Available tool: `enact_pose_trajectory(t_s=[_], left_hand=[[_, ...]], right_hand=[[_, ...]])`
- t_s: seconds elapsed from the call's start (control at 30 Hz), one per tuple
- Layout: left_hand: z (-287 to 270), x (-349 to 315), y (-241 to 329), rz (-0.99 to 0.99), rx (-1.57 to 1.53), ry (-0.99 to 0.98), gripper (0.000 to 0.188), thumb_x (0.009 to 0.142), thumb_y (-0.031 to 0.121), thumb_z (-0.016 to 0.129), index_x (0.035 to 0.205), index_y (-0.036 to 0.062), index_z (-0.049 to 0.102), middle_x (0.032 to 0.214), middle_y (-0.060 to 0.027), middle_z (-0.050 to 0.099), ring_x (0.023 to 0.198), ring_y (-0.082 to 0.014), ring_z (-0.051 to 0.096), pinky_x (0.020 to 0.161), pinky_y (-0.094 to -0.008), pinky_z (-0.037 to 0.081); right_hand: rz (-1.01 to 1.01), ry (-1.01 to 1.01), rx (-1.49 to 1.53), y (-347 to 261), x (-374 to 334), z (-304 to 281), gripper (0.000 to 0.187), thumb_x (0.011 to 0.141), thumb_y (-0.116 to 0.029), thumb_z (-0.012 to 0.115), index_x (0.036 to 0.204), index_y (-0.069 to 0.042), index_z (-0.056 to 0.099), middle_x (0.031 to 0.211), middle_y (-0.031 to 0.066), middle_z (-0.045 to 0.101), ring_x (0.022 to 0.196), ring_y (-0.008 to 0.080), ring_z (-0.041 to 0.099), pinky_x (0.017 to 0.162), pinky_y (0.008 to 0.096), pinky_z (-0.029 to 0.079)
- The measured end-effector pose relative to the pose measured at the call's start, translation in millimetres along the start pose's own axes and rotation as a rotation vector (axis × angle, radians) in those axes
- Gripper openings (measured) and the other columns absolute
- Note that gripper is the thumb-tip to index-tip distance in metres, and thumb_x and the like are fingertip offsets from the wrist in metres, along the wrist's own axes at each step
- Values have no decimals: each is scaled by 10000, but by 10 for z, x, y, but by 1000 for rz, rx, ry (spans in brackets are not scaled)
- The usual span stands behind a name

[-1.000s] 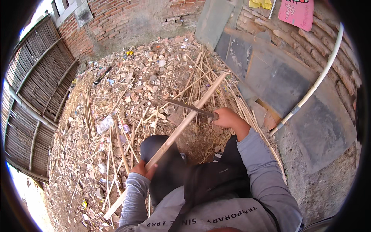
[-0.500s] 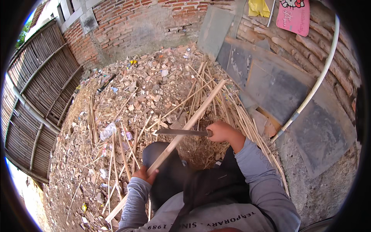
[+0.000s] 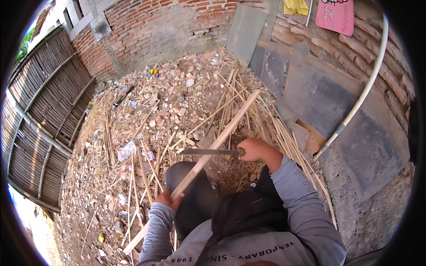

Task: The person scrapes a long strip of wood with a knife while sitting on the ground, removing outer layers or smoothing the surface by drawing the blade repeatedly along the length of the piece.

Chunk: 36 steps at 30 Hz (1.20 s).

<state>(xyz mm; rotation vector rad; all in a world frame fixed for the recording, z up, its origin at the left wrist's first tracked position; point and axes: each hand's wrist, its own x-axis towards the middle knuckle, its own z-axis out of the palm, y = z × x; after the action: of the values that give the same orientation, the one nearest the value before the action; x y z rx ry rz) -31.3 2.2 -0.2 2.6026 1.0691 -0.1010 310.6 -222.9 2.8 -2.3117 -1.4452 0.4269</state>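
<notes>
A long, pale bamboo slat (image 3: 226, 131) slants across my lap, from beside my left forearm up to the far right. My left hand (image 3: 168, 200) is closed around its lower part, over my left thigh. In my right hand (image 3: 256, 150) is the handle of a machete (image 3: 207, 152), whose dark blade points left and lies across the slat about midway along it. Whether the edge bites into the slat I cannot tell.
Loose bamboo strips (image 3: 228, 95) lie in a heap ahead and along my right side; more strips (image 3: 138, 177) are at left. Rubble and litter cover the ground (image 3: 164, 111). Dark panels (image 3: 317, 104) lean on the brick wall at right, beside a pale pole (image 3: 361, 99). A bamboo fence (image 3: 42, 115) borders the left.
The view has shifted slightly. Both hands, the machete and the slat hold nearly the same position against each other.
</notes>
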Motion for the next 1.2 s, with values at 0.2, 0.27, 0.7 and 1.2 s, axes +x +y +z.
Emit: enact_pose_trajectory(t_s=[0.2, 0.27, 0.7, 1.2], left_hand=[[37, 18, 61, -2, 5, 9, 680, 820, 636, 605, 1000, -19, 577, 849, -289, 665, 857, -468, 651, 767, -518, 525], [15, 11, 71, -23, 16, 1, 681, 819, 639, 603, 993, -20, 582, 856, -286, 667, 858, -464, 653, 768, -515, 525], [33, 27, 43, -14, 14, 10, 697, 819, 648, 596, 1006, -24, 590, 851, -294, 663, 857, -468, 653, 780, -516, 526], [-48, -19, 114, -21, -39, -7, 693, 820, 624, 608, 1000, -45, 589, 884, -299, 655, 901, -457, 643, 810, -496, 500]], right_hand=[[202, 85, 93, 329, 30, -2, 265, 695, -277, 737, 847, -67, 681, 793, 169, 660, 784, 366, 644, 700, 464, 496], [201, 84, 80, 312, 30, -4, 261, 703, -277, 734, 855, -71, 684, 802, 168, 661, 791, 360, 646, 700, 462, 496], [171, 56, 155, 364, 65, 48, 277, 709, -272, 751, 845, -41, 681, 720, 164, 643, 695, 324, 639, 632, 423, 478], [82, 66, 84, 246, 23, 58, 245, 702, -266, 723, 835, -67, 672, 726, 158, 641, 711, 344, 632, 647, 444, 485]])
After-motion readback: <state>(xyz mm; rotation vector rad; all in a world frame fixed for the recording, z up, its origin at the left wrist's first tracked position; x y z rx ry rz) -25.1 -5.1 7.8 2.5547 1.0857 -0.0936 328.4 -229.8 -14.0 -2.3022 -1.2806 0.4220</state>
